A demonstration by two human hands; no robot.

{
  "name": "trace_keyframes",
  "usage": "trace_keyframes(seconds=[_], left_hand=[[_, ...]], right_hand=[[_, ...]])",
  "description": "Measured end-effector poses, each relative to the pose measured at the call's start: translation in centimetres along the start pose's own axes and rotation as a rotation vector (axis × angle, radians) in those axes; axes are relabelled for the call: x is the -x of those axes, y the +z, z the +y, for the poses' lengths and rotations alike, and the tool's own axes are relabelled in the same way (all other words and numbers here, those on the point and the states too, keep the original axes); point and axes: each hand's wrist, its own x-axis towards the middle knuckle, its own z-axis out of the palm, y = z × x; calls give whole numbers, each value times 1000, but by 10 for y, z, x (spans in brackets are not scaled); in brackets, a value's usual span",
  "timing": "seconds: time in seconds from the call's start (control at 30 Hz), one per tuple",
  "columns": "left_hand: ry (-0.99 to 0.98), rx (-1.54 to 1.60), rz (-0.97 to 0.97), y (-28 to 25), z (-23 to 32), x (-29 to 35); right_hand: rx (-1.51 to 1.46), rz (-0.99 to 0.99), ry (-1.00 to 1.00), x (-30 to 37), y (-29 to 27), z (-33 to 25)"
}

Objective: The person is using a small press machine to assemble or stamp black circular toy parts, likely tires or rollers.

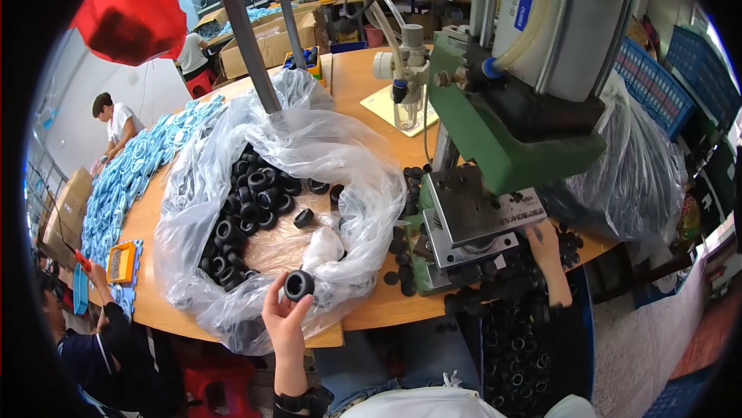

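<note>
My left hand (283,317) pinches a small black tyre-like ring (308,284) between thumb and fingers, its hole facing up. Just beyond it, many similar black rings (253,205) lie in an opened clear plastic bag (359,159). On the right, my right hand (547,249) reaches to the side of a green press (502,147), close to its metal fixture (483,213). The fingertips there are partly hidden by the metal plate, and I cannot make out what they touch. Small black discs (570,244) lie around the press base.
Below the table edge sits a bin of black rings (519,368). A yellow tray (120,262) and a heap of light-blue parts (151,159) lie left. At lower left a co-worker's hand (97,275) holds a red-handled tool. Another bag (630,155) stands right of the press.
</note>
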Motion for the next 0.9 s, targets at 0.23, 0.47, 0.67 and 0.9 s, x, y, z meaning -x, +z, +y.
trace_keyframes(seconds=[0.23,0.47,0.67,0.9], left_hand=[[-52,36,-88,6,-1,16],[-41,-44,-225,19,-4,29],[244,-221,-498,81,1,14],[303,-141,-622,156,-30,-6]], right_hand=[[-1050,181,-141,48,-67,-148],[-778,518,-224,28,-46,-151],[-683,666,-272,27,-47,-165],[-527,592,-132,42,-22,-160]])
